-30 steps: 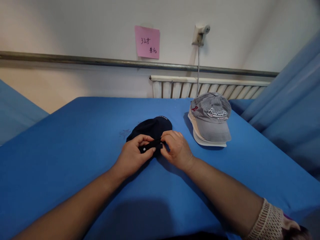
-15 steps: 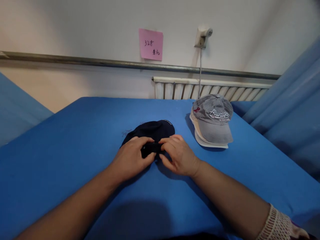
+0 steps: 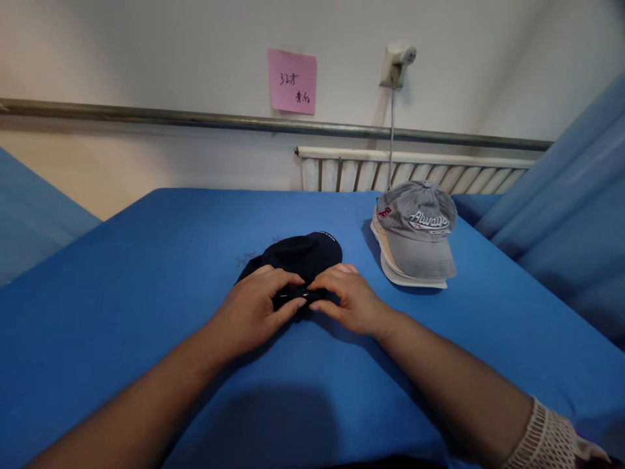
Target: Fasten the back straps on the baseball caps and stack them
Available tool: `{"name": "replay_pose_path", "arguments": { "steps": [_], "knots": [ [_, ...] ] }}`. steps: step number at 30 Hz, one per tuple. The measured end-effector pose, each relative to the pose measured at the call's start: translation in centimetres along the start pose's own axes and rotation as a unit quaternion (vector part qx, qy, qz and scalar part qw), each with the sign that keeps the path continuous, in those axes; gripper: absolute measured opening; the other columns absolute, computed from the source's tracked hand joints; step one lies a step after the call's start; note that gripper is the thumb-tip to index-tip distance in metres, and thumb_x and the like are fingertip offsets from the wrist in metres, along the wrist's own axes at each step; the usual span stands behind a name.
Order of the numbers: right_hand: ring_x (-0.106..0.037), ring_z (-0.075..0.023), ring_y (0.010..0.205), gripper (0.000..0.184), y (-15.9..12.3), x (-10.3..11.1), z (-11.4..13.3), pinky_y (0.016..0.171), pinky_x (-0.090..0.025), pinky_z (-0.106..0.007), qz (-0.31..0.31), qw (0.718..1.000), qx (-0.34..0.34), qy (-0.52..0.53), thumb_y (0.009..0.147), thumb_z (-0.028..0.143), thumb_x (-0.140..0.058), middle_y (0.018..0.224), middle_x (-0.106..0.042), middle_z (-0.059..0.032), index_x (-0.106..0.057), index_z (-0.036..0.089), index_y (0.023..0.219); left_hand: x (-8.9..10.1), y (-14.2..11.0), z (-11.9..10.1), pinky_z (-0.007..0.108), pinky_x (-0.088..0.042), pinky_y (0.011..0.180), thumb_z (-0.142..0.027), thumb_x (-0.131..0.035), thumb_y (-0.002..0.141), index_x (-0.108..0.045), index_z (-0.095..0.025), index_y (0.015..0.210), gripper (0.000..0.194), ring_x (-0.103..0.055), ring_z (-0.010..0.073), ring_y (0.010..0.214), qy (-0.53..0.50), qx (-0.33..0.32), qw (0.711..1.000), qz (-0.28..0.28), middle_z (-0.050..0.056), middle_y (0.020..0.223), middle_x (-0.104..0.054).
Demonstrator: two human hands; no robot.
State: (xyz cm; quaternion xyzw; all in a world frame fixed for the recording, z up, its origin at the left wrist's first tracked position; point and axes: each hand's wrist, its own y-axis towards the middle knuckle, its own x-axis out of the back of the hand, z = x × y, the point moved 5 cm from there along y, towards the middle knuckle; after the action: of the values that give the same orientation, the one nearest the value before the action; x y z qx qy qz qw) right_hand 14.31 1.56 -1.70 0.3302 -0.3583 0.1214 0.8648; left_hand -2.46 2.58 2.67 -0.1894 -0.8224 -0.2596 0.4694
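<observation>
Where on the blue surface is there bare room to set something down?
The widest bare patch of blue surface lies left of the dark cap and left hand; another, between the right arm and the stacked caps. Crowded: the centre, where that hand and the right hand hold the cap.

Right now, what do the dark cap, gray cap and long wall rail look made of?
Dark cap: probably cloth, matte, with soft folds. Gray cap: likely cloth too, perhaps cotton, dull and creased, with embroidered-looking lettering. Wall rail: seemingly metal, gray, with a faint sheen.
</observation>
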Motion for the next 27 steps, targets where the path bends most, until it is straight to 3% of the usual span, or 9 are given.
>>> {"name": "replay_pose_path", "arguments": {
  "steps": [3, 6, 9, 13, 16, 23, 27],
  "knots": [
    [-0.058, -0.0203, 0.093, 0.016, 0.0, -0.1, 0.1, 0.086, -0.039, -0.038, 0.014, 0.997, 0.016, -0.072, 0.085, 0.016, -0.066, 0.096, -0.07, -0.0011, -0.066, 0.023, 0.099, -0.3, -0.1, 0.1, 0.035, -0.049, 0.075, -0.039, -0.063, 0.086, -0.069, -0.026, 0.104, 0.023, -0.062, 0.0222, 0.085, 0.048, -0.03, 0.998, 0.006, 0.003, 0.091, -0.07],
    [-0.056, -0.022, 0.094, 0.025, 0.0, 0.4, 0.5, 0.084, -0.039, -0.038, -0.027, 0.99, 0.03, -0.136, 0.081, 0.008, -0.059, 0.099, -0.068, -0.0044, -0.066, 0.022, 0.101, -0.5, -0.4, -0.2, 0.035, -0.049, 0.076, -0.034, -0.059, 0.09, -0.068, -0.024, 0.103, 0.019, -0.062, 0.022, 0.086, 0.103, -0.076, 0.992, -0.011, 0.003, 0.093, -0.07],
    [-0.054, -0.0227, 0.092, 0.026, -0.1, 0.9, 1.1, 0.081, -0.038, -0.038, -0.076, 0.981, 0.024, -0.178, 0.081, 0.005, -0.054, 0.099, -0.065, -0.0072, -0.065, 0.019, 0.099, -0.6, -0.8, -0.7, 0.033, -0.048, 0.072, -0.027, -0.053, 0.093, -0.069, -0.022, 0.103, 0.019, -0.062, 0.021, 0.085, 0.162, -0.113, 0.979, -0.057, 0.005, 0.094, -0.068],
    [-0.054, -0.0231, 0.089, 0.016, -0.2, 1.0, 1.6, 0.078, -0.039, -0.038, -0.084, 0.978, 0.014, -0.189, 0.084, 0.013, -0.056, 0.098, -0.063, -0.0089, -0.063, 0.018, 0.097, -0.3, -1.1, -1.6, 0.03, -0.046, 0.064, -0.021, -0.053, 0.093, -0.07, -0.022, 0.1, 0.018, -0.061, 0.019, 0.078, 0.213, -0.151, 0.956, -0.137, 0.005, 0.091, -0.068],
    [-0.055, -0.0219, 0.088, 0.01, -0.2, 0.9, 2.0, 0.078, -0.039, -0.037, -0.084, 0.98, 0.044, -0.174, 0.09, 0.025, -0.058, 0.099, -0.064, -0.0078, -0.061, 0.018, 0.096, -0.2, -1.2, -2.1, 0.031, -0.049, 0.069, -0.017, -0.054, 0.091, -0.067, -0.02, 0.104, 0.018, -0.063, 0.0193, 0.081, 0.192, -0.186, 0.95, -0.161, 0.006, 0.095, -0.07],
    [-0.055, -0.0204, 0.077, 0.009, -0.3, 0.8, 1.9, 0.071, -0.037, -0.036, -0.133, 0.968, 0.077, -0.198, 0.085, 0.013, -0.052, 0.083, -0.063, -0.0069, -0.056, 0.018, 0.079, 0.2, -1.1, -0.7, 0.033, -0.051, 0.072, -0.006, -0.052, 0.078, -0.053, -0.019, 0.085, 0.015, -0.065, 0.0204, 0.083, 0.109, -0.159, 0.966, -0.169, 0.006, 0.089, -0.067],
    [-0.055, -0.02, 0.077, 0.011, -0.4, 0.9, 2.1, 0.07, -0.038, -0.035, -0.14, 0.969, 0.083, -0.187, 0.086, 0.013, -0.05, 0.083, -0.063, -0.0063, -0.059, 0.016, 0.091, 0.2, -1.0, -0.2, 0.03, -0.05, 0.068, -0.003, -0.05, 0.073, -0.051, -0.021, 0.083, 0.02, -0.065, 0.0188, 0.08, 0.098, -0.157, 0.969, -0.164, 0.004, 0.087, -0.065]
  ]
}}
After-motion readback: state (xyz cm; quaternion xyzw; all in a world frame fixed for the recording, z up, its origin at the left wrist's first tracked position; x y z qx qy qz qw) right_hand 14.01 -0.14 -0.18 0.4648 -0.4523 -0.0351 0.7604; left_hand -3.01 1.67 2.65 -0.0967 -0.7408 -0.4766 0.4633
